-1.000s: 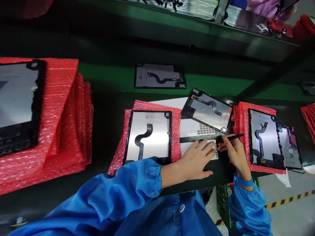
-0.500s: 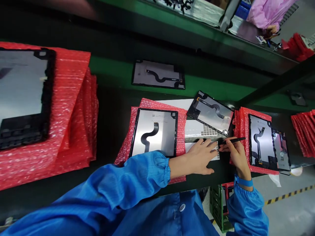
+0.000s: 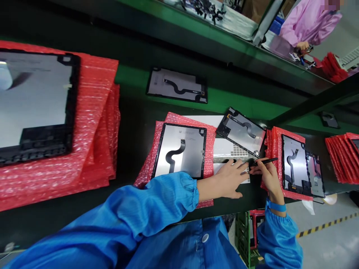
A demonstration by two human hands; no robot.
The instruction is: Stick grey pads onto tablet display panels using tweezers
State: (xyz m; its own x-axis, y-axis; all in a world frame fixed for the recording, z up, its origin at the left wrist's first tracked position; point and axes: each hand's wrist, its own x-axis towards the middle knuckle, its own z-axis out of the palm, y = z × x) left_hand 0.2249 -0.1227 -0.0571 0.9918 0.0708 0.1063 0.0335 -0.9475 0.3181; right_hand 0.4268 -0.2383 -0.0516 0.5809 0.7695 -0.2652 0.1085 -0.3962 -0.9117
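My left hand lies flat with its fingers apart on a white sheet bearing small dark squares at its right end. In my right hand, a thin black pen-shaped tool is pinched, its tip at that end of the sheet, close to my left fingertips. Whether it is a pen or tweezers I cannot tell. Just beyond is another white sheet with a grid of grey squares. A tilted display panel with a black ribbon cable partly overlaps it. My left forearm crosses a display panel lying on red bubble bags.
At left, a large panel tops a stack of red bubble bags. Another panel lies at the back. More panels rest on red bags at right. A green crate stands below the edge. A person in pink works beyond the shelf.
The view has shifted slightly, so the left stack sits further into the picture. My hands keep nearly the same pose at the sheet, the tool still in my right hand.
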